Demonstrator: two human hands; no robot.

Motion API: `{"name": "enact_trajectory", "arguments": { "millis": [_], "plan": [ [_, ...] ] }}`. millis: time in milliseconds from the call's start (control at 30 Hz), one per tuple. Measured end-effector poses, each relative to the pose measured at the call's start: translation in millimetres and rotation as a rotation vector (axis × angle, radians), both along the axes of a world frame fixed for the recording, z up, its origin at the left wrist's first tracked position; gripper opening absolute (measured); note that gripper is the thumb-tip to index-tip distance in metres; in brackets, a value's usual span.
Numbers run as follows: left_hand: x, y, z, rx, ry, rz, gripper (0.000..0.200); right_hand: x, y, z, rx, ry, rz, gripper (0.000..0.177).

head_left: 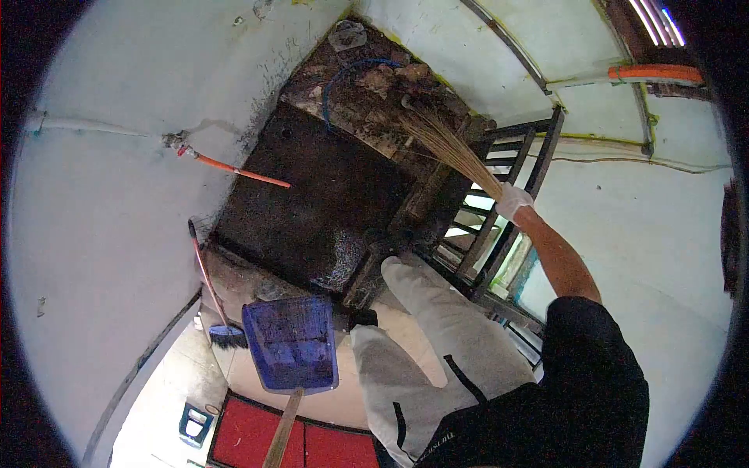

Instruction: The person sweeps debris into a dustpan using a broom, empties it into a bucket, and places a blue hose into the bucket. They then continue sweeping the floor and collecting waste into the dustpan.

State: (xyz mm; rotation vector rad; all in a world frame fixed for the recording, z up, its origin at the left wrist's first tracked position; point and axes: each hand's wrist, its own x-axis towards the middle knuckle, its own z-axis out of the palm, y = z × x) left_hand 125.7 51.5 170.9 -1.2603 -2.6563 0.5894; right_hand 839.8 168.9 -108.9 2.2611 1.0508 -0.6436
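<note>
Because a near-end hold likely lends the broom [456, 150] reach toward the far rubble [378, 81], the right grip [514, 201] closes around it; the left grip's state cannot be told.

Close beside the fingers of the right hand [513, 201], passage is hindered by the slatted rack [521, 160]; to their right it is bounded by the wall [624, 218]. Open room is found left of the fingers, over the dark basin [312, 175], partly overhung by the orange hose [242, 171].
</note>
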Motion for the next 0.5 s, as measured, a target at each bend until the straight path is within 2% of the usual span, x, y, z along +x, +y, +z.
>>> {"name": "enact_trajectory", "arguments": {
  "millis": [200, 333, 433, 500],
  "plan": [
    [22.0, 13.3, -21.1, 0.173, -0.150, 0.098, 0.070, -22.7, -27.2, 43.4, 0.056, 0.059, 0.016, 0.038],
    [38.4, 21.7, -34.4, 0.277, -0.252, 0.152, 0.061, -59.9, -9.4, 68.2, 0.125, 0.128, 0.026, 0.044],
    [48.4, 30.6, -39.3, 0.342, -0.323, 0.184, 0.055, -84.3, 34.7, 62.4, 0.171, 0.247, 0.075, 0.045],
    [57.0, 33.5, -43.7, 0.401, -0.362, 0.207, 0.051, -89.3, 64.9, 11.4, 0.247, 0.252, 0.128, 0.044]
  ]
}}
